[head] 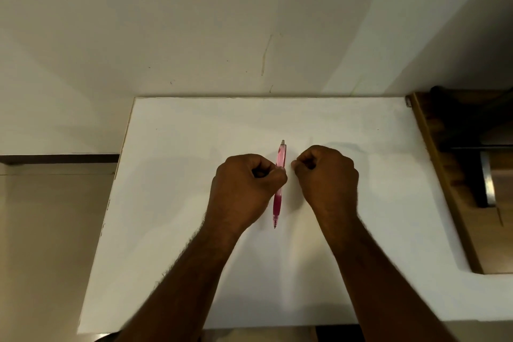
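Centrally over the white bench point(374, 230), a pink pen point(277, 203) is pinched upright by the curled fingers point(279, 176) of the left hand point(244, 189). The right hand point(327, 175) is held just beside it, curled closed with nothing gripped.

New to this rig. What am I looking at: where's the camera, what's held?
No machine: a person works with bare hands. The one picture comes from a wide-angle camera worn on the head, looking down, so both arms enter from below. The left hand pinches a pink pen near its middle, tip pointing toward the person. The right hand is curled beside the pen, apart from it, nothing visible in it. Underneath is a white table against a pale wall; wooden furniture stands at its right.
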Motion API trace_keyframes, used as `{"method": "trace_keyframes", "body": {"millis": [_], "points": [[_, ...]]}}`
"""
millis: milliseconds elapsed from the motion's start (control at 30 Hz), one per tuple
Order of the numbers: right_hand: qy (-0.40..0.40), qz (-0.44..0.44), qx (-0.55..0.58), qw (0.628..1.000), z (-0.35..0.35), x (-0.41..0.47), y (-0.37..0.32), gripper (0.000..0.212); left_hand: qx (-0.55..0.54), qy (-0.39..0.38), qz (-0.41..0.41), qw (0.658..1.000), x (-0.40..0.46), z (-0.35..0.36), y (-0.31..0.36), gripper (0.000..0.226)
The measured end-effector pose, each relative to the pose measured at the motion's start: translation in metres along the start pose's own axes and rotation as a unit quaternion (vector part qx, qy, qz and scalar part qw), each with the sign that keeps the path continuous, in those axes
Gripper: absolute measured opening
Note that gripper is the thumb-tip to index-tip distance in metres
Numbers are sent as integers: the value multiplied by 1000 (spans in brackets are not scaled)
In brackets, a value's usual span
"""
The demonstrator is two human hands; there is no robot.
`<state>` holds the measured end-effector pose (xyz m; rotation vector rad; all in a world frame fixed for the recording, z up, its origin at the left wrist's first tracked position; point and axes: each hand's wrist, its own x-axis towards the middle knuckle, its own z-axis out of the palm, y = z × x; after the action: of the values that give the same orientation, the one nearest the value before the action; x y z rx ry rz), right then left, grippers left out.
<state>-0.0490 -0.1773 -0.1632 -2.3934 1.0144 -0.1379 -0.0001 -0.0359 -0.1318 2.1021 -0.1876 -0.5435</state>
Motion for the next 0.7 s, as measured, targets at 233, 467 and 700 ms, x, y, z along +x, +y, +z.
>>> {"method": "trace_keyframes", "body": {"millis": [233,467,700], "points": [[-13,8,-20,1000,0,1,-1,17,-4,-8,-3,1000,2,0,-2,22],[-25,1,-10,1000,-4,2,0,24,-37,-10,-13,999,3,-4,-2,22],[-95,45,347,932,-22,2,-20,15,-33,-12,-8,999,4,-5,-2,20]]}}
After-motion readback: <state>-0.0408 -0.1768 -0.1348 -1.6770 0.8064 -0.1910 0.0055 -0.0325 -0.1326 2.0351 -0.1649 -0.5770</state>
